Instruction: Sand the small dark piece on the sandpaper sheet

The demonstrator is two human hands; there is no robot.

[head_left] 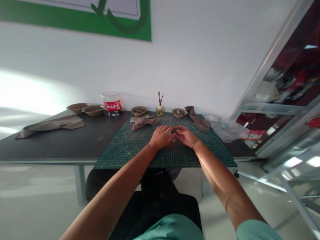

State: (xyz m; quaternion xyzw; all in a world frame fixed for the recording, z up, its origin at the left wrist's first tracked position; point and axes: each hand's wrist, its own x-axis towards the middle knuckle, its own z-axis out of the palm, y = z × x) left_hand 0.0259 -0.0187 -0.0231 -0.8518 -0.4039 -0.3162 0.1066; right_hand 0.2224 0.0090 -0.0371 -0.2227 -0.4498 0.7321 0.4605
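My left hand (161, 137) and my right hand (186, 136) meet above the green cutting mat (150, 155). Between their fingertips is a small dark piece (174, 130), mostly covered and too small to name. Both hands are closed in a pinch around it. A bit of white (173, 138) shows just below the fingers; whether it is held or lies on the mat I cannot tell. Left of my hands, a crumpled brown cloth (143, 123) rests on the mat. Beyond them stand a bowl with small items (139, 111) and a smaller bowl (179, 113) with something pale inside.
A reed diffuser (160, 110) stands by the wall. Another brown cloth (199, 120) and clear plastic wrapping (225, 128) lie at the right. On the dark table's left are a white-and-red tub (112, 103), two brown bowls (93, 110) and a long cloth (53, 125).
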